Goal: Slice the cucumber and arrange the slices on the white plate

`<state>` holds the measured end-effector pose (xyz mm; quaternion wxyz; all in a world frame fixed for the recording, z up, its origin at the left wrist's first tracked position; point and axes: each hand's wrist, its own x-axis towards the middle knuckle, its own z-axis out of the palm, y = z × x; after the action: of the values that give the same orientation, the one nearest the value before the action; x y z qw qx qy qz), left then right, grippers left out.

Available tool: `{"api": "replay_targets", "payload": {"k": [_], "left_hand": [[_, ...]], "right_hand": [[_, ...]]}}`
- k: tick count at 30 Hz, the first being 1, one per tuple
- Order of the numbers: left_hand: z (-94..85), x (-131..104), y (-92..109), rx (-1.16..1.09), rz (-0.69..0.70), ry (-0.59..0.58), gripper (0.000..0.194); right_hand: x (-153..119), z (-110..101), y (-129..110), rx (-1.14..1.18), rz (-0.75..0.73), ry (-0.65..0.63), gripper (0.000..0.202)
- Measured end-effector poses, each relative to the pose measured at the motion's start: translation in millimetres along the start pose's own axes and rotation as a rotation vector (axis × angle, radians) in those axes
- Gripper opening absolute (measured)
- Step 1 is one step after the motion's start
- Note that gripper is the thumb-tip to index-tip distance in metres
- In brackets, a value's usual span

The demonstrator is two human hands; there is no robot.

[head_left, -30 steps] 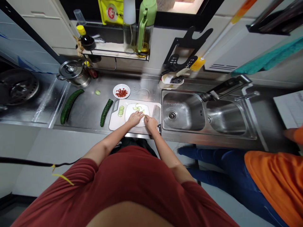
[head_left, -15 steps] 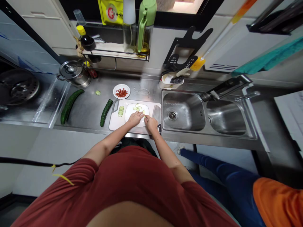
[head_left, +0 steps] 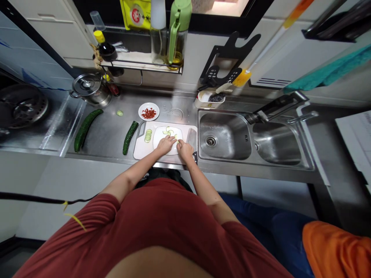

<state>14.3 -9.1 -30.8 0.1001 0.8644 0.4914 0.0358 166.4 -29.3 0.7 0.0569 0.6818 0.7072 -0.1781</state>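
Observation:
A white plate lies on a white cutting board. Thin cucumber slices form a curved pattern on the plate. My left hand rests over the plate's near part, fingers stretched towards a slice by its right side. Beside it, my right hand is closed, fingertips pinching a cucumber slice at the plate's right edge; the fingers partly hide it. To the left on the board is an overlapping row of cucumber slices. A knife lies along the board's right end, partly behind my right hand.
Left of the board lie a cut cucumber and a longer cucumber. Behind stands a small dish of red pieces. A double sink adjoins on the right, a pot back left. Another person's orange top shows at lower right.
The other person's legs and orange top have shifted at lower right, and the shoe is out of sight. My hands stay almost in place over the plate.

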Motion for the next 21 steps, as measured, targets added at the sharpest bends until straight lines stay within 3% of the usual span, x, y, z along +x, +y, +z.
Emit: {"api": "replay_targets", "payload": {"k": [21], "left_hand": [[-7.4, 1.9, 1.6, 0.013, 0.024, -0.03, 0.037]], "right_hand": [[2.5, -4.8, -2.0, -0.071, -0.022, -0.053, 0.036]]}}
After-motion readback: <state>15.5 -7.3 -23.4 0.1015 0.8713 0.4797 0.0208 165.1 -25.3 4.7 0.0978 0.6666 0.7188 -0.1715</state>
